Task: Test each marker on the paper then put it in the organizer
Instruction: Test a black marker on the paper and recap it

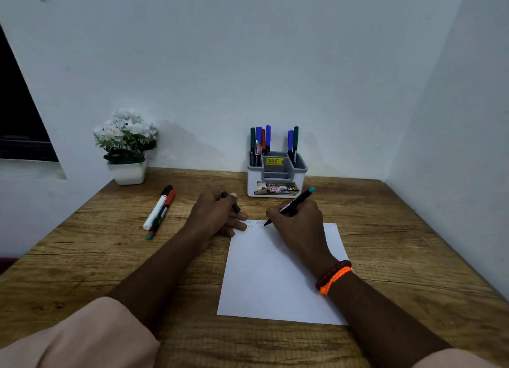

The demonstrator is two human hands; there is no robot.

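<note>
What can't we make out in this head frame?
1. Scribbles on the paper: partly covered by the left hand and right hand, faint; colours unclear.
2. Cap in the left hand: mostly wrapped by fingers.
3. Organizer labels: too small to read fully.
4. Markers on the table: they overlap, so the count is unclear.
5. Lower forearms: cut off by the bottom edge.

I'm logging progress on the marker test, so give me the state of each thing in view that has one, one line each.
Black marker with teal end: uncapped, held in the right hand, tip on paper.
Black cap: off, held in the left hand.
White sheet of paper: flat, scribbles along top edge.
White-and-grey organizer: upright, partly filled with capped markers.
Three loose markers: capped, lying on wooden desk.
</note>
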